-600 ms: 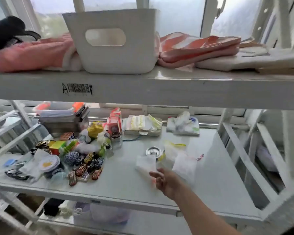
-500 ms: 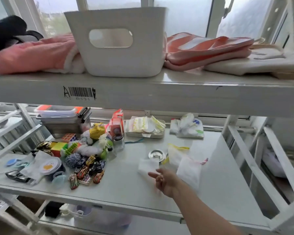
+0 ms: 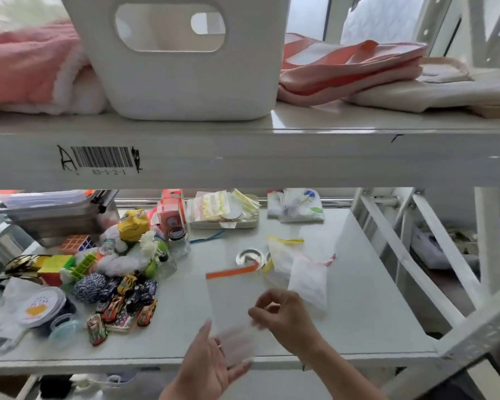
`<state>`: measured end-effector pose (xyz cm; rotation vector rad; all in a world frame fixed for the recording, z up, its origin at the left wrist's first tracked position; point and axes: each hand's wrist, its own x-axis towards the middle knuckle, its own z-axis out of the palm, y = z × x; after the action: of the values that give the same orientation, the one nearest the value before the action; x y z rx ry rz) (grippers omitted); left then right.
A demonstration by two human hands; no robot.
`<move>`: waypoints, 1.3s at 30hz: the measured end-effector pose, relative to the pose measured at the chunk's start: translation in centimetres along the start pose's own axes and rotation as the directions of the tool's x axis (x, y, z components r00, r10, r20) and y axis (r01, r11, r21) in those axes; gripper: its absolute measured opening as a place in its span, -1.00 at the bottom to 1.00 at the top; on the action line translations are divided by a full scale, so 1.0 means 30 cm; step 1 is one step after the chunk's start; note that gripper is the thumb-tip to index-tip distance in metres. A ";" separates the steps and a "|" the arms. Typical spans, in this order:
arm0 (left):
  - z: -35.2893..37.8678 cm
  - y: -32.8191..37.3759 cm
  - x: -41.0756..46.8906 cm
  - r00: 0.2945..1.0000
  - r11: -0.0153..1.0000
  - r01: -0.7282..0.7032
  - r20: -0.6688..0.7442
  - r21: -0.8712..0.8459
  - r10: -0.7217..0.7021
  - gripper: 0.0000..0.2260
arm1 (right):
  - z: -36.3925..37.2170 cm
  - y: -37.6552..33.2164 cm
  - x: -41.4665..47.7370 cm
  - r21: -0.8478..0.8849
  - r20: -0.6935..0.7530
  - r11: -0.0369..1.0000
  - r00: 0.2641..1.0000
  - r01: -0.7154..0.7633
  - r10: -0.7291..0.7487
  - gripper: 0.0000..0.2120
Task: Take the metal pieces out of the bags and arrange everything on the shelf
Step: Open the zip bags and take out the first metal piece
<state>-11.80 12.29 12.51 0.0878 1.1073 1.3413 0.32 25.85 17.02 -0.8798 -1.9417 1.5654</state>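
A clear bag with an orange strip (image 3: 231,295) is held up over the middle shelf (image 3: 367,319). My right hand (image 3: 286,319) pinches its lower edge. Just below it, my left hand (image 3: 214,362) is palm up with fingers spread and blurred; whether it touches the bag is unclear. A round metal piece (image 3: 248,257) lies on the shelf behind the bag. To its right lie a yellow-edged bag (image 3: 280,255) and a white bag with a pink tie (image 3: 309,281).
Toy cars (image 3: 122,307), puzzle cubes (image 3: 55,264), jars and soft toys crowd the shelf's left half. A tray of packets (image 3: 225,215) and a cloth bundle (image 3: 295,206) sit at the back. A white bin (image 3: 185,82) and folded cloths rest on the upper shelf.
My right hand has picked the orange-strip bag up off the shelf. My left hand has come into view below it. The camera has moved closer to the shelf.
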 end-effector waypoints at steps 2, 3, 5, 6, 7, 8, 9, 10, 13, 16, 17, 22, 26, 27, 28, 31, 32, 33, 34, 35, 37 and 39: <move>0.020 0.021 0.007 0.999 0.989 0.014 0.032 -0.148 -0.009 -0.22 | -0.027 0.025 -0.027 0.061 0.007 0.998 1.000 -0.027 0.027 -0.91; 0.038 0.028 0.004 0.997 0.976 0.020 0.078 -0.218 -0.003 -0.19 | -0.038 0.038 -0.037 0.084 0.010 0.996 0.999 -0.039 0.038 -0.92; 0.073 0.014 -0.007 0.986 0.969 0.003 0.160 -0.245 0.038 -0.20 | -0.062 0.065 -0.051 0.107 0.008 0.992 0.998 -0.065 0.065 -0.92; 0.089 0.006 -0.007 0.984 0.971 -0.026 0.166 -0.236 0.067 -0.24 | -0.073 0.073 -0.053 0.105 0.016 0.991 0.997 -0.078 0.077 -0.92; 0.107 0.002 -0.005 0.982 0.978 -0.075 0.154 -0.197 0.106 -0.29 | -0.084 0.077 -0.053 0.097 0.040 0.991 0.996 -0.088 0.084 -0.91; 0.113 -0.012 0.013 0.985 0.983 -0.109 0.119 -0.148 0.127 -0.34 | -0.097 0.080 -0.052 0.081 0.074 0.993 0.994 -0.088 0.082 -0.91; 0.110 -0.025 0.038 0.990 0.988 -0.132 0.034 -0.080 0.135 -0.39 | -0.113 0.085 -0.044 0.037 0.097 0.996 0.992 -0.080 0.076 -0.90; 0.102 -0.039 0.062 0.987 0.988 -0.155 -0.050 -0.025 0.154 -0.48 | -0.133 0.098 -0.029 -0.055 0.073 0.997 0.996 -0.054 0.058 -0.89; 0.094 -0.057 0.090 0.967 0.983 -0.176 -0.177 0.043 0.181 -0.73 | -0.217 0.186 0.040 -0.524 -0.184 0.851 0.976 0.001 -0.114 -0.79; 0.103 -0.050 0.075 0.961 0.975 -0.214 -0.167 0.063 0.221 -0.65 | -0.280 0.285 0.108 -0.822 -0.139 0.568 0.981 -0.039 -0.133 -0.46; 0.110 -0.047 0.065 0.958 0.972 -0.218 -0.173 0.085 0.230 -0.66 | -0.291 0.310 0.124 -0.864 -0.105 0.502 0.988 -0.034 -0.114 -0.46; 0.139 -0.044 0.043 0.933 0.954 -0.252 -0.221 0.160 0.283 -0.75 | -0.335 0.314 0.150 -0.870 -0.109 0.494 0.977 -0.004 -0.184 -0.89; 0.159 -0.049 0.060 0.952 0.967 -0.200 -0.202 0.156 0.230 -0.68 | -0.387 0.259 0.170 -0.699 -0.135 0.713 0.989 -0.050 -0.063 -0.66; 0.179 -0.038 0.060 0.952 0.973 -0.168 -0.228 0.160 0.202 -0.70 | -0.394 0.228 0.167 -0.640 -0.170 0.766 0.982 -0.051 -0.077 -0.63; 0.189 -0.030 0.067 0.957 0.981 -0.141 -0.234 0.133 0.169 -0.73 | -0.397 0.191 0.162 -0.574 -0.214 0.818 0.972 -0.041 -0.101 -0.61; 0.209 -0.011 0.073 0.973 0.991 -0.069 -0.211 0.118 0.093 -0.71 | -0.365 0.065 0.098 -0.462 -0.278 0.873 0.909 0.156 -0.309 -0.73; 0.214 -0.005 0.073 0.978 0.993 -0.053 -0.197 0.109 0.074 -0.70 | -0.338 0.038 0.063 -0.485 -0.237 0.835 0.881 0.259 -0.410 -0.80; 0.216 -0.002 0.075 0.982 0.995 -0.037 -0.183 0.091 0.054 -0.68 | -0.306 0.030 0.026 -0.531 -0.148 0.767 0.852 0.361 -0.503 -0.79; 0.224 0.003 0.076 0.985 0.997 -0.038 -0.168 0.074 0.050 -0.66 | -0.271 0.045 -0.013 -0.571 -0.023 0.684 0.824 0.454 -0.566 -0.78; 0.228 0.005 0.079 0.984 0.998 -0.031 -0.171 0.059 0.041 -0.63 | -0.234 0.072 -0.050 -0.598 0.100 0.612 0.806 0.518 -0.584 -0.80; 0.224 0.007 0.091 0.985 0.999 -0.041 -0.166 -0.004 0.040 -0.56 | -0.169 0.134 -0.105 -0.628 0.260 0.502 0.768 0.595 -0.586 -0.81; 0.221 0.008 0.083 0.988 0.995 -0.061 -0.149 -0.084 0.048 -0.47 | -0.136 0.181 -0.127 -0.608 0.355 0.471 0.750 0.639 -0.559 -0.81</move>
<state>-7.93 17.83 14.68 -0.0463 1.1744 1.4626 6.78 26.45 12.71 -0.2430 -2.5880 0.4186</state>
